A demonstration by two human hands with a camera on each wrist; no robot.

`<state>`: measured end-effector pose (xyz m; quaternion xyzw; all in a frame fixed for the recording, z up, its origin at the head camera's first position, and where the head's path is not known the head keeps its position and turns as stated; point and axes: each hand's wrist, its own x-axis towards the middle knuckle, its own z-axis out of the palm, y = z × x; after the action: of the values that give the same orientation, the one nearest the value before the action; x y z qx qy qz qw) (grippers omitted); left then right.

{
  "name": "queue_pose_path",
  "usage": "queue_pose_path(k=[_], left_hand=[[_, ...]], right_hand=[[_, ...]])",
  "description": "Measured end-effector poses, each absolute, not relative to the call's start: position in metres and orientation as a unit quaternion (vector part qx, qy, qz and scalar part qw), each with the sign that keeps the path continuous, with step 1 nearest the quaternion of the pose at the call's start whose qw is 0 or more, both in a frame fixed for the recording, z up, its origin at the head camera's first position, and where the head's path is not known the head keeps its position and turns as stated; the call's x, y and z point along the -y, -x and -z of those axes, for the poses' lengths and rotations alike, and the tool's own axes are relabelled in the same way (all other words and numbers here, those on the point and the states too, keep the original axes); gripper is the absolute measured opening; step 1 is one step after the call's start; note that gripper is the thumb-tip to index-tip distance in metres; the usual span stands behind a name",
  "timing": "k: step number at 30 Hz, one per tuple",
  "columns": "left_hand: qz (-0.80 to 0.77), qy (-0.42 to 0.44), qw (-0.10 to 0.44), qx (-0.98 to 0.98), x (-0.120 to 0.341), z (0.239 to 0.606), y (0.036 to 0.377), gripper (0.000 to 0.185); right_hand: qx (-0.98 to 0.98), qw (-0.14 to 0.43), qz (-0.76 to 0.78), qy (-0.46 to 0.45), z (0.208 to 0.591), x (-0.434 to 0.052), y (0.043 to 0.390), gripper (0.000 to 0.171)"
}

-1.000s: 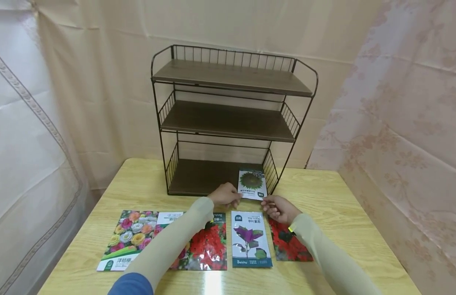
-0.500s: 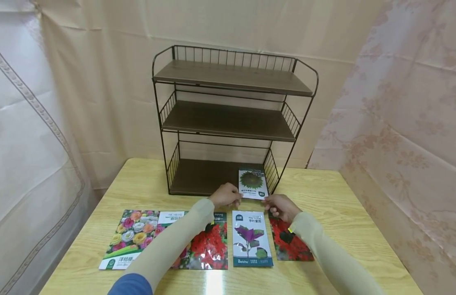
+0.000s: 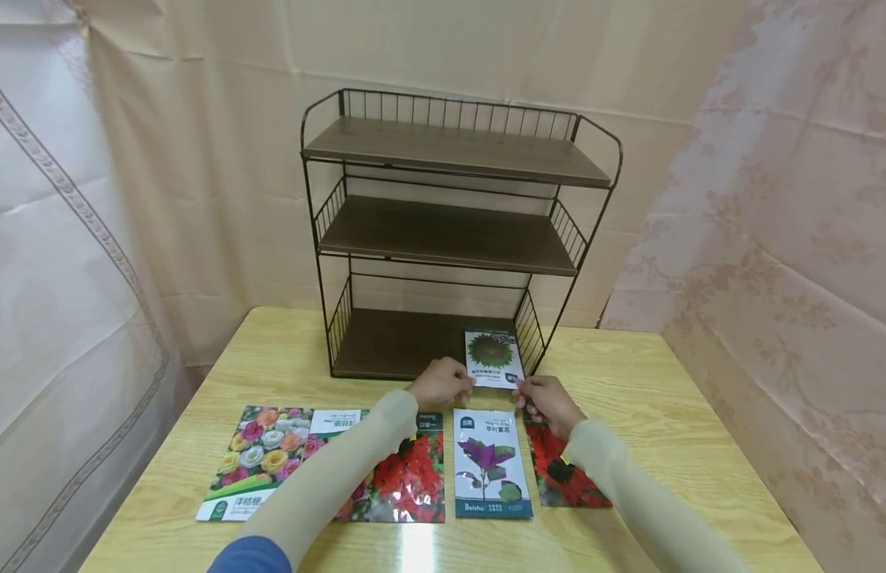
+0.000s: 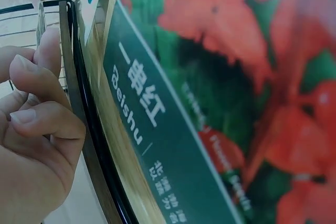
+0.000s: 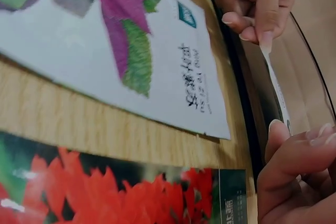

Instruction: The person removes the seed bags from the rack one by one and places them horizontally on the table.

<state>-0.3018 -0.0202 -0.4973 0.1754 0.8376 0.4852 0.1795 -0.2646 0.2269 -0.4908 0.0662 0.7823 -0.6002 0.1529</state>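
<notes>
In the head view a white seed packet with a sunflower picture (image 3: 493, 354) lies at the right front of the rack's bottom shelf (image 3: 400, 342). My left hand (image 3: 443, 380) pinches its near left corner between thumb and finger. At the near right corner my right hand (image 3: 550, 404) pinches it too. Seen edge-on in the right wrist view, the packet (image 5: 276, 90) stretches between both hands. Below the hands lie a purple-flowered packet (image 3: 491, 465) and, partly under the right forearm, a red-flowered packet (image 3: 567, 469).
A three-tier rack (image 3: 453, 151) with dark metal wire sides stands at the back of the wooden table (image 3: 629, 366). Another red-flowered packet (image 3: 414, 485) and a multicoloured flower packet (image 3: 263, 454) lie at the front left, partly behind the left arm. Cloth curtains (image 3: 199, 199) hang around the table.
Both hands keep their hold on the sunflower packet, which stays at the bottom shelf's front right. The whole head view has shifted slightly; little else differs.
</notes>
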Motion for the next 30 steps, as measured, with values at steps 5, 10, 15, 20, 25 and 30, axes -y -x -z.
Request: queue_pose_path(k=[5,10,15,20,25,30], left_hand=[[-0.458,-0.204,0.156,-0.851,0.021,0.496,0.295,0.029],[-0.439,-0.222,0.144,-0.859,0.02,0.496,0.288,0.031],[-0.425,-0.234,0.13,-0.865,0.017,0.496,0.283,0.029],[-0.422,-0.233,0.135,-0.865,0.015,0.494,0.277,0.031],[-0.423,-0.24,0.138,-0.863,0.012,0.492,0.271,0.034],[-0.406,-0.244,0.131,-0.871,0.01,0.492,0.264,0.038]], right_hand=[[-0.797,0.134,0.586,-0.057,0.492,-0.228,0.261,0.034],[-0.801,0.122,0.584,-0.052,0.494,-0.231,0.257,0.034],[-0.806,0.117,0.578,-0.047,0.494,-0.233,0.252,0.035],[-0.806,0.116,0.579,-0.044,0.494,-0.235,0.246,0.035],[-0.808,0.114,0.576,-0.05,0.494,-0.237,0.24,0.033],[-0.807,0.115,0.577,-0.047,0.493,-0.241,0.234,0.033]])
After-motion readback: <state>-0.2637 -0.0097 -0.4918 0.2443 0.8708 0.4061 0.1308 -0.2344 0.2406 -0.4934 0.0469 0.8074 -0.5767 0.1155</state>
